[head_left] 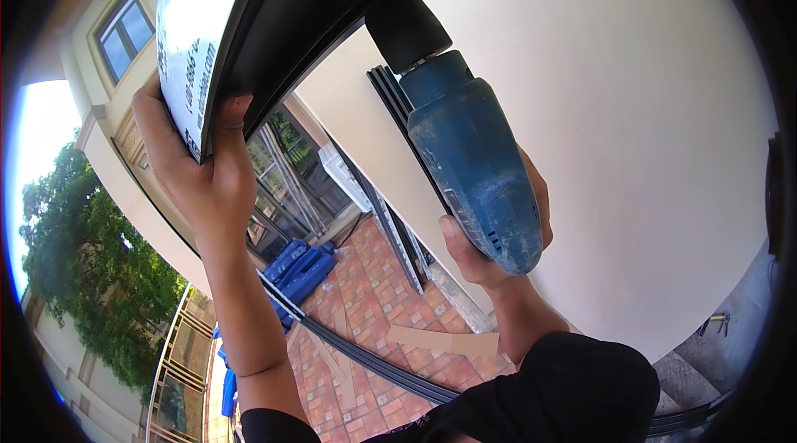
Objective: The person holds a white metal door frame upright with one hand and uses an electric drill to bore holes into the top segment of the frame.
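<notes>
My right hand (538,194) is wrapped around a blue power drill (473,152), its thumb showing on the near side. The drill's black chuck (407,28) points up at a black frame profile (290,19) overhead. Whether a bit touches the profile is hidden. At the upper left, my left hand (207,186) clasps the lower edge of the same profile, thumb on the dark inner side and fingers on the outer side. White printed film (191,36) covers that outer face.
A pale wall (647,111) rises on the right, with black profiles (390,94) leaning near it. Below lie a blue-wrapped bundle (303,273), a long black profile (374,364) and cardboard strips (444,339) on the tiled floor (398,302). A railing (178,360) runs along the left.
</notes>
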Available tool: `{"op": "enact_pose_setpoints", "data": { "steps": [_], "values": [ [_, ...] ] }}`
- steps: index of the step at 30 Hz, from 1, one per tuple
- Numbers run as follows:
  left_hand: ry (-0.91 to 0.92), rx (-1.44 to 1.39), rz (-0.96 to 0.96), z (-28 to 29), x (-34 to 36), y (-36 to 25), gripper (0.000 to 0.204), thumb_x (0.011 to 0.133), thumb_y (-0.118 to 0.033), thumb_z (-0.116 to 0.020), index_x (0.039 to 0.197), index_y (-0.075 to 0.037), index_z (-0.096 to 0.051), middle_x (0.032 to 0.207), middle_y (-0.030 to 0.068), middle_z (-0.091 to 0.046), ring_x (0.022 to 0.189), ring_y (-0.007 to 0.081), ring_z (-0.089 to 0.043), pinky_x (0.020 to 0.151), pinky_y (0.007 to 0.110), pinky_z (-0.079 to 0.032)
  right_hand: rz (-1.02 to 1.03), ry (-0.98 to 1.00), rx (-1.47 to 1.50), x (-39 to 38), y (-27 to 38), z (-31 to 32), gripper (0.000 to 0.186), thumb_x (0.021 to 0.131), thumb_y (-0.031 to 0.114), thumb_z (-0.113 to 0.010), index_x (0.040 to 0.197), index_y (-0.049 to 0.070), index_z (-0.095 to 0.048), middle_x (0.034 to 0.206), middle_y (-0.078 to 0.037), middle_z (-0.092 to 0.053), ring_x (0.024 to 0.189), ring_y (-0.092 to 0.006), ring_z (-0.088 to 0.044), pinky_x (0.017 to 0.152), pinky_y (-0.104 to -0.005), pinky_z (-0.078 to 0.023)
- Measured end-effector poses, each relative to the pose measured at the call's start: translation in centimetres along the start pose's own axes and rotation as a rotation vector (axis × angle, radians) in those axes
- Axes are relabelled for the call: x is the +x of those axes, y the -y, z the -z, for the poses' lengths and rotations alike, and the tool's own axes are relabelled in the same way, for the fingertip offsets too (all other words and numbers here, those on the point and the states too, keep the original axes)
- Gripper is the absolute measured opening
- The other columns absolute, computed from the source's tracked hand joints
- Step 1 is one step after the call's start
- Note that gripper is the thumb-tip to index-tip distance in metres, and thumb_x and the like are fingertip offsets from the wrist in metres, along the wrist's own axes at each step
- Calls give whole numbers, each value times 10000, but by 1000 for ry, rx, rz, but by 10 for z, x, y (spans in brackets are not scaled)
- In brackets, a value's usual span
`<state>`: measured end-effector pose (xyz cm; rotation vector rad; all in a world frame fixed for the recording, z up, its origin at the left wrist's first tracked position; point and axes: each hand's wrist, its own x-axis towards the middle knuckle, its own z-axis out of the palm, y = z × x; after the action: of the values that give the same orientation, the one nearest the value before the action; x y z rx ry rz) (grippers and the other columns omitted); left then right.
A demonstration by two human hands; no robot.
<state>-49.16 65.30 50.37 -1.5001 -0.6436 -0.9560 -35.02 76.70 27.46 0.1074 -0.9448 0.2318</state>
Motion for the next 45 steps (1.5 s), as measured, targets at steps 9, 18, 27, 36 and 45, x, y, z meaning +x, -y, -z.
{"op": "enact_pose_setpoints", "data": {
  "steps": [9, 18, 27, 36, 45],
  "values": [
    [4, 1, 58, 3, -1, -8, 433, 903, -230, -819, 1157, 3, -557, 900, 113, -620, 821, 221, -583, 804, 316, -478, -344, 65, -93, -90, 22, 45, 564, 918, 347, -732, 1322, -21, -592, 1193, -135, -683, 1037, -242, -682, 896, -338, -556],
    [81, -11, -34, 47, -77, -31, 852, 928, -344, -768, 1506, 27, -263, 1503, 251, -374, 1446, 404, -380, 1197, 542, -287, -641, -3, 217, -139, 65, 66, 569, 971, 440, -647, 1320, -7, -599, 1249, -139, -665, 1141, -248, -652, 998, -411, -535],
    [506, -1443, 1109, 118, -250, -167, 1143, 797, -746, -744, 1572, -32, -301, 1499, 232, -472, 1434, 363, -448, 1194, 505, -325, -395, 137, -215, -187, 181, 59, 839, 793, 340, -850, 1451, -35, -489, 1288, -133, -679, 1093, -245, -702, 961, -367, -557],
    [154, -1707, 1800, 190, -291, -229, 722, 890, -473, -713, 1389, -46, -415, 1124, 122, -558, 1062, 249, -606, 982, 406, -506, -537, 561, -331, -236, 271, 65, 1012, 727, 380, -910, 1541, 24, -425, 1262, -196, -693, 1039, -354, -736, 897, -379, -573],
    [281, -1136, 2405, 251, -431, -261, 670, 920, -528, -716, 1306, -7, -546, 1125, 133, -664, 1007, 340, -671, 955, 479, -556, -1387, 1119, -404, -278, 331, 118, 1126, 828, 345, -827, 1649, 99, -95, 1477, -254, -471, 1330, -426, -516, 1091, -531, -430]
  ]
}}
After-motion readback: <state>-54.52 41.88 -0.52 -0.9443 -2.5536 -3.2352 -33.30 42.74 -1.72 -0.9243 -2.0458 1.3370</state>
